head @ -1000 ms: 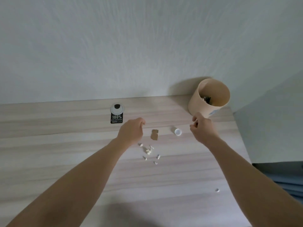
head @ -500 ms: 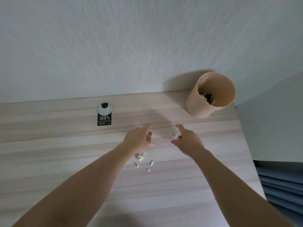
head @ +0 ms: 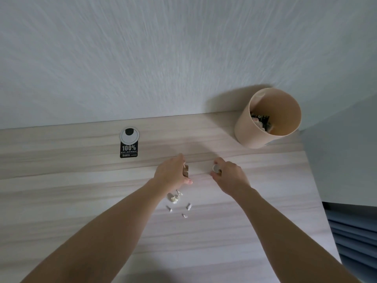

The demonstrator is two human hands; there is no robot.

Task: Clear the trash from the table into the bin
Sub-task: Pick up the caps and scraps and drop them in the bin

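On the pale wood-grain table (head: 61,201), head view: two bare forearms reach forward from the lower edge towards the middle of the tabletop.

The left hand (head: 170,173) is curled round a small brown cardboard piece (head: 186,170), with the thumb below it and the fingers above. The piece stands on edge at the table surface. The right hand (head: 229,177), just beside and apart from the left, pinches a small white cap (head: 215,168) between thumb and forefinger. Whether the cap is touching the table or just lifted cannot be told.

Nearer the viewer, close under the left wrist, lie pale paper scraps (head: 175,198): a crumpled cluster and three smaller bits spread out below it.

The bin (head: 247,127), a tan round container, stands at the far right corner of the table against the white wall (head: 163,58). Its mouth faces the camera, and dark and pale rubbish shows inside.

A black label (head: 128,149) printed "100%" lies flat at the far left of the hands, below a round white grommet (head: 129,135). Blue slats (head: 355,242) show beyond the table's right edge.
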